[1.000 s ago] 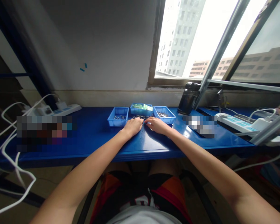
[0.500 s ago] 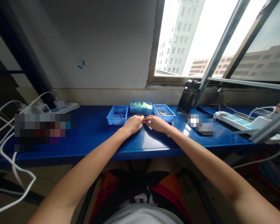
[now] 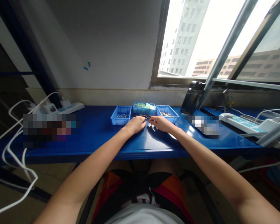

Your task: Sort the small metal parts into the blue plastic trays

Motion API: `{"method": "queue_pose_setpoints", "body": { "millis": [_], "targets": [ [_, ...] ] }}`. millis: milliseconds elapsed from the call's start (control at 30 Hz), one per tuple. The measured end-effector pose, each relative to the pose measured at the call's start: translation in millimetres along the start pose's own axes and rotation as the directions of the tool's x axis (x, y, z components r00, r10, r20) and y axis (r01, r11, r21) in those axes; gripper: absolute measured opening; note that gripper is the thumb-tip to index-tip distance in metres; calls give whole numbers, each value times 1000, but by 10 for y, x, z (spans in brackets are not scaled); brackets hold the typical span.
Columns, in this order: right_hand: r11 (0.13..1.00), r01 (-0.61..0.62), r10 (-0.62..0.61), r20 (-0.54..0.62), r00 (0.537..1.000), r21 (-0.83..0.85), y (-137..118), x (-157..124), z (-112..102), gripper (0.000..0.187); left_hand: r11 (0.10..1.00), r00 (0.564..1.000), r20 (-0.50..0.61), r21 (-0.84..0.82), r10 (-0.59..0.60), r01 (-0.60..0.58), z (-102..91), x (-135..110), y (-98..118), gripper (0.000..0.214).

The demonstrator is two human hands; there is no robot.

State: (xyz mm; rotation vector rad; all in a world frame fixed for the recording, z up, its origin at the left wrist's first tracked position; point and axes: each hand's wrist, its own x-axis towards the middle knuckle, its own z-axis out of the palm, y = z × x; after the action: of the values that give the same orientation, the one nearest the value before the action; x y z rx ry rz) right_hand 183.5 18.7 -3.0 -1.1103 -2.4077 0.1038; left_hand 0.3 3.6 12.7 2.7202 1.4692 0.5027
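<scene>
My left hand (image 3: 136, 124) rests low over the blue table (image 3: 93, 133), its fingers drawn together in a pinch. Close by on the right, my right hand (image 3: 162, 123) also has its fingertips pinched, with a narrow gap between the two hands. Whatever the fingertips hold is too small to make out. Just beyond them lies a pile of small dark, thin pieces (image 3: 149, 116), partly hidden by the hands. A blue bin (image 3: 118, 121) with a few thin metal pieces stands beyond my left hand. Another blue bin (image 3: 174, 119), fuller of similar metal pieces, stands beyond my right hand.
Behind the pile, a third blue bin (image 3: 140, 109) holds a green plastic packet (image 3: 145, 106). A black bottle (image 3: 192, 98) stands at the back right, near a metal post. Power strips (image 3: 242, 123) and white cables (image 3: 21, 161) lie at both sides.
My hands have moved slightly apart, opening a small gap between the fingertips. The whole view has shifted a little, so everything appears farther right.
</scene>
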Motion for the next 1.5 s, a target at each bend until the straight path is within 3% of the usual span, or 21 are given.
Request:
{"method": "queue_pose_setpoints", "body": {
  "millis": [67,167,300,400,500,700,933,1200,1500],
  "targets": [
    [1000,-24,24,3,1000,0,13,-3,-6,18,1000,1000,7,-10,5,-5,3,1,-22,21],
    [999,-36,36,11,999,6,21,-8,-5,18,997,997,-66,-76,27,-32,18,9,-48,22],
    [997,-27,26,22,999,74,6,-16,7,20,972,980,-173,-193,100,-133,46,36,-54,21],
    [992,-43,37,48,998,121,-15,-18,11,24,949,971,-188,-250,148,-193,43,40,-36,20],
    [992,-54,49,51,998,111,-28,-14,-1,23,959,982,-160,-247,101,-139,24,17,-12,18],
    [975,-124,119,40,992,182,-28,-12,-48,29,1000,999,-48,-11,-18,17,12,-17,-11,17],
    [986,-70,55,99,994,154,-46,-35,-53,26,1000,1000,2,0,-11,11,3,-4,-6,21],
    [995,-92,93,53,994,-26,37,-33,-42,21,997,997,-13,-24,-70,70,-22,-27,10,20],
    [997,-81,81,32,996,12,22,-28,-60,23,998,998,-8,-8,-62,62,5,-12,-12,20]
  ]
}}
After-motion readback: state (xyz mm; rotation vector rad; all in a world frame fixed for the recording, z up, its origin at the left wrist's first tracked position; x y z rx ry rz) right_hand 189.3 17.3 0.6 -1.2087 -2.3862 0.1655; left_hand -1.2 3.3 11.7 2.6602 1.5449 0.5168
